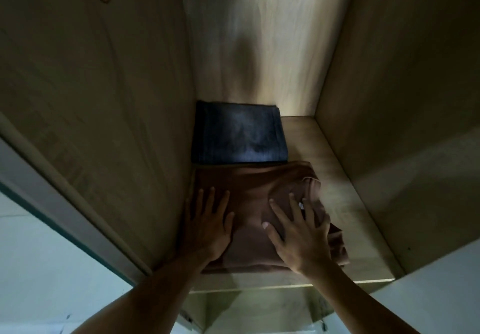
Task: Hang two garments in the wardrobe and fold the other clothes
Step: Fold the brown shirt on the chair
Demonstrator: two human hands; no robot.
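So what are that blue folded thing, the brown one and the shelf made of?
The folded dark blue garment looks like denim: faded, ribbed weave, stiff edges. The folded brown garment seems a soft matte knit, creasing under both hands. The pale shelf board shows printed-looking wood grain, probably laminate.

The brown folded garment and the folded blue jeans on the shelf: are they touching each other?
Touching. The head view shows the brown garment's far edge meeting the blue jeans' near edge, with no shelf visible between them.
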